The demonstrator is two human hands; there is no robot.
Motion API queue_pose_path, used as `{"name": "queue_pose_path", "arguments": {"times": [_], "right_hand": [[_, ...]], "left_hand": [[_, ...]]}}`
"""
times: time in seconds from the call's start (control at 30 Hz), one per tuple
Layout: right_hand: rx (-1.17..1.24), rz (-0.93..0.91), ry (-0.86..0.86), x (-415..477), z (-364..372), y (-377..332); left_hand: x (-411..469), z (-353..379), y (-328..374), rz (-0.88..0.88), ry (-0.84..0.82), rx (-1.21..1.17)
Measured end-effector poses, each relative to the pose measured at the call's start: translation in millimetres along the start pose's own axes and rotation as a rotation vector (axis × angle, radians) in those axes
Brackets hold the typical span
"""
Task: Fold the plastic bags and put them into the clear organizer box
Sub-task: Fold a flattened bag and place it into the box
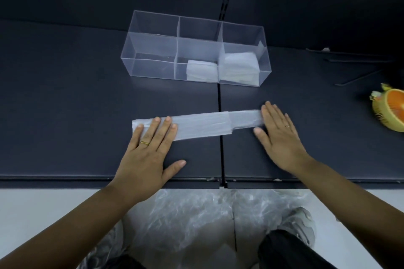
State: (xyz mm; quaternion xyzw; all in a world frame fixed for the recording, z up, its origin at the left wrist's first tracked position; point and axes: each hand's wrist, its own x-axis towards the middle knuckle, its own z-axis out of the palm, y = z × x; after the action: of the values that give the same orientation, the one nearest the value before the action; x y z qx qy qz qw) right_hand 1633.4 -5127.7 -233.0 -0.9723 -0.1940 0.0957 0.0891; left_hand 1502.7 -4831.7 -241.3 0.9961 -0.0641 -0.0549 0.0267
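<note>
A plastic bag [203, 125] lies on the dark table folded into a long narrow strip, running left to right. My left hand [148, 150] lies flat with straight fingers pressing the strip's left end. My right hand [278, 135] lies flat over the strip's right end, fingers straight. Behind the strip stands the clear organizer box [153, 48] with three compartments. A folded bag [202, 70] sits in the middle compartment and more folded bags [239, 65] fill the right one. The left compartment looks bare.
A heap of loose clear plastic bags [196, 220] lies below the table's front edge [87, 178], by my knees. A yellow and orange object [391, 111] sits at the right border. A seam [220, 137] splits the table top under the strip.
</note>
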Motion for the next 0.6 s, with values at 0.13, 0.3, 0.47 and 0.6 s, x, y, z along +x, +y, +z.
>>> {"name": "queue_pose_path", "arguments": {"times": [0.13, 0.3, 0.47, 0.6], "right_hand": [[0.201, 0.104, 0.238, 19, -12, 7], [0.205, 0.079, 0.159, 40, -18, 0], [0.507, 0.165, 0.048, 18, -33, 4], [0.874, 0.297, -0.239, -18, -42, 3]], "left_hand": [[0, 1, 0, -0.008, -0.008, 0.002], [1, 2, -4, 0.011, -0.008, -0.005], [9, 0, -27, 0.119, -0.004, -0.016], [23, -13, -41, 0.215, -0.007, -0.087]]}}
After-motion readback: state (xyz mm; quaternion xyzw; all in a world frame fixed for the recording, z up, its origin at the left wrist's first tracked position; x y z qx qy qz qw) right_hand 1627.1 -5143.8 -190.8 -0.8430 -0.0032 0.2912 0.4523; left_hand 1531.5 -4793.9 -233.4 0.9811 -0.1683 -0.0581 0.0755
